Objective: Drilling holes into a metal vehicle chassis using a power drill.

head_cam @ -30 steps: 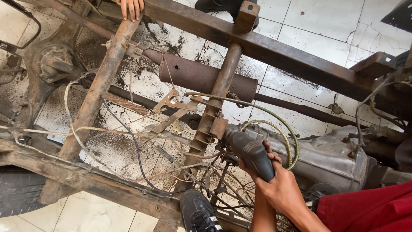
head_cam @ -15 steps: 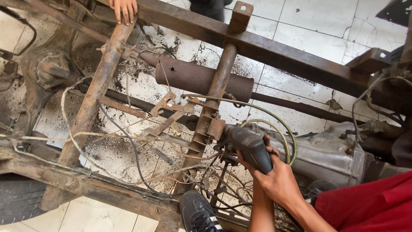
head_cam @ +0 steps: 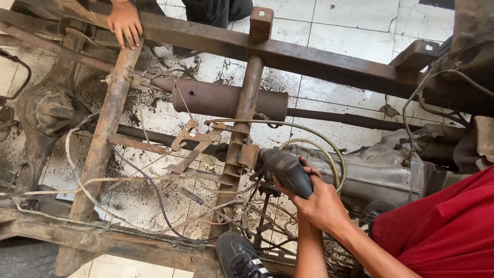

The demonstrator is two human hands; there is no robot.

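Observation:
My right hand (head_cam: 329, 203) and my left hand (head_cam: 300, 210) are clasped together around the rear of a dark grey angle grinder (head_cam: 287, 170). The left forearm rises from below and the right comes in from my red sleeve. The grinder's head presses against a rusty bracket (head_cam: 249, 155) on an upright rusty cross tube (head_cam: 242, 128) of a stripped vehicle frame. A yellowish-green cable (head_cam: 329, 149) loops over the grinder. I cannot make out the disc itself.
Another person's hand (head_cam: 125, 23) rests on a rusty beam (head_cam: 103, 139) at top left. A rusty muffler cylinder (head_cam: 226, 100) lies across the middle, a grey gearbox (head_cam: 381, 170) at right, and an axle housing (head_cam: 49, 110) at left. My black shoe (head_cam: 239, 257) stands on the near frame rail. Loose wires hang throughout.
The grinder stays pressed at the same bracket with both hands on it. The other person's hand stays on the beam. The view has shifted slightly.

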